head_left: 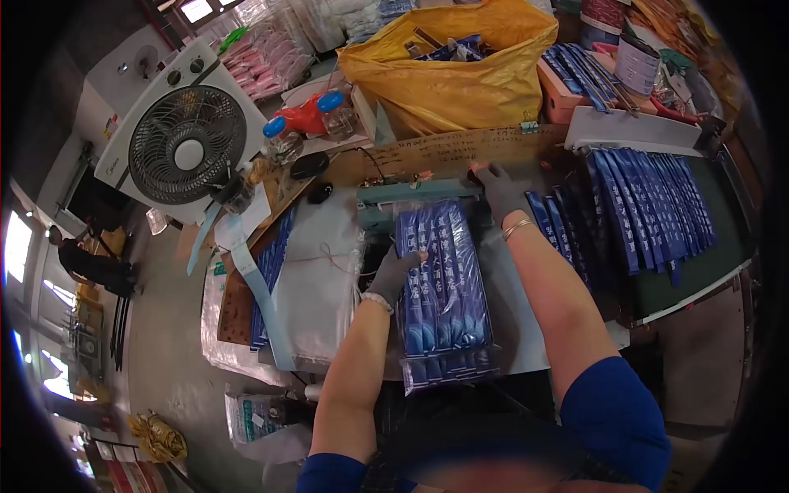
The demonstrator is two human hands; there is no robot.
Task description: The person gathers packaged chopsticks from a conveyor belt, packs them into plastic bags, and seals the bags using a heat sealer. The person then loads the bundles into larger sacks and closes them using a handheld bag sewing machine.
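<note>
A clear plastic bag packed with blue printed paper sleeves (pixel 440 304), long and narrow with white lettering, lies lengthwise in front of me. My left hand (pixel 396 275), in a grey glove with bare fingertips, grips the bag's left side, its thumb on top. The bag's far end meets a teal bar-type heat sealer (pixel 419 194). At the sealer's right end is my right hand (pixel 498 194), gloved the same way, its fingers curled over the end of the arm. The exact contact under those fingers is hidden.
Flat clear bags (pixel 316 279) lie stacked at left. Rows of blue sleeves (pixel 649 205) lie on the right. A yellow sack (pixel 448 82) stands behind a cardboard strip (pixel 436 154). A fan (pixel 187 144) and blue-capped jars (pixel 335 119) are at far left. Another person (pixel 94 263) stands in the distance.
</note>
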